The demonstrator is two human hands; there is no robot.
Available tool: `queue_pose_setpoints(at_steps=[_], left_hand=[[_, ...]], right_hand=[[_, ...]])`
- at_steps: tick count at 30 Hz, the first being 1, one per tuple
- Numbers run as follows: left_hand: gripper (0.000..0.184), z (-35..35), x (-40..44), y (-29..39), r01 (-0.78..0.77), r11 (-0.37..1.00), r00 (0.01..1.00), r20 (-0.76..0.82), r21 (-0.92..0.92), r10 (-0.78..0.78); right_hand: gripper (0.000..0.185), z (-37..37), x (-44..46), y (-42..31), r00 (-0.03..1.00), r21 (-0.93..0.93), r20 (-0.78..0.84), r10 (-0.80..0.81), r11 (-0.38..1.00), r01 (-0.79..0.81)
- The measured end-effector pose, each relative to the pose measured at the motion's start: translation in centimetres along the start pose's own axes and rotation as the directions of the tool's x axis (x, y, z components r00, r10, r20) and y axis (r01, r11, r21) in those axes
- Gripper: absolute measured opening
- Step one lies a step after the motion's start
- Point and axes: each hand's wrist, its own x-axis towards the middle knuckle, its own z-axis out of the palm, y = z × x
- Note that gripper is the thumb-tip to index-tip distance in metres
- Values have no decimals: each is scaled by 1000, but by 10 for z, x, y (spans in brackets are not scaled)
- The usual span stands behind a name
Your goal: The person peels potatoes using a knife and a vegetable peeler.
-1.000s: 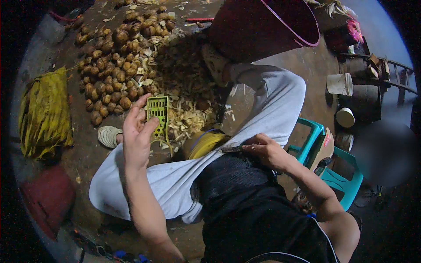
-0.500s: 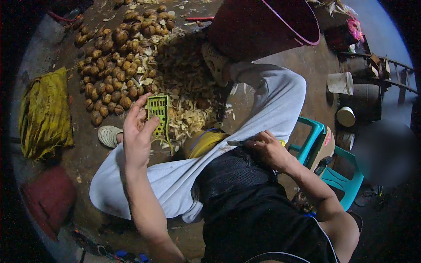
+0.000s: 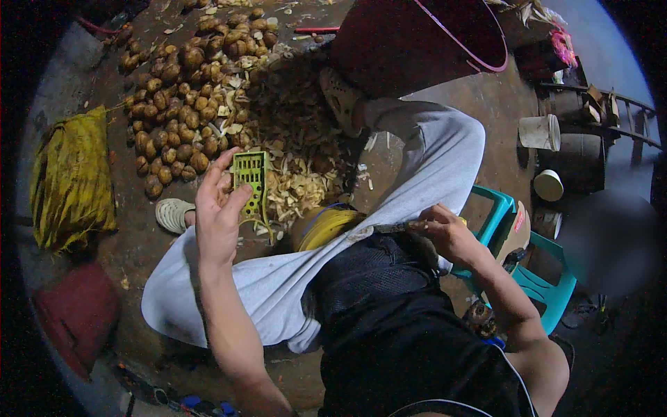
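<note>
Green slotted tool (image 3: 256, 182) — pinched in left hand (image 3: 219, 214).

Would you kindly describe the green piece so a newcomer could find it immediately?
From the heap of round brown produce, look below to the left hand. The green piece at its thumb, unlike the pale scraps beside it, has slots and round holes.

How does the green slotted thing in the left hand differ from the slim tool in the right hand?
The green slotted thing is bright and broad; the slim tool looks dark and narrow. The slotted thing's length runs up the picture; the slim tool's runs across it. Both are held, in the left hand and right hand respectively.
</note>
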Motion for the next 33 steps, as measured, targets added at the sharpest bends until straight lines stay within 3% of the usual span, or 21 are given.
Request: queue_pose_setpoints(at_steps=[9,10,12,14,18,21,24,26,27,29,33], left_hand=[[52,1,0,0,-1,1000,1000,-6,-8,1],[52,1,1,0,0,1000,1000,-8,-14,0],[52,2,0,1,3,1000,1000,-2,-20,-3],[52,2,-1,3,5,1000,1000,3,-26,-5],[52,1,-1,4,2,1000,1000,12,-11,-1],[52,1,0,1,-10,1000,1000,10,-12,10],[53,-2,0,-1,-9,1000,1000,21,-3,9],[54,-3,0,-2,-5,1000,999,33,12,5],[53,-3,0,-2,-2,1000,999,35,9,1],[53,-3,0,-2,2,1000,999,37,6,-2],[54,-3,0,-3,-3,1000,1000,28,13,3]], right_hand=[[31,-1,3,-11,999,7,-29,18,1000,-17],[27,0,4,-15,978,319,-14,209,928,-194],[27,0,5,-17,924,590,61,378,733,-339],[26,-2,8,-16,977,240,-42,209,951,-193],[25,-5,15,-20,967,237,-36,251,943,-235],[25,-7,22,-26,930,247,28,366,899,-361],[24,-6,25,-27,912,308,76,402,861,-405],[25,1,24,-16,918,494,97,384,783,-379],[25,2,24,-16,919,494,98,383,783,-379],[28,1,28,-14,909,683,149,388,625,-379],[30,-7,33,-19,902,737,182,392,553,-390]])
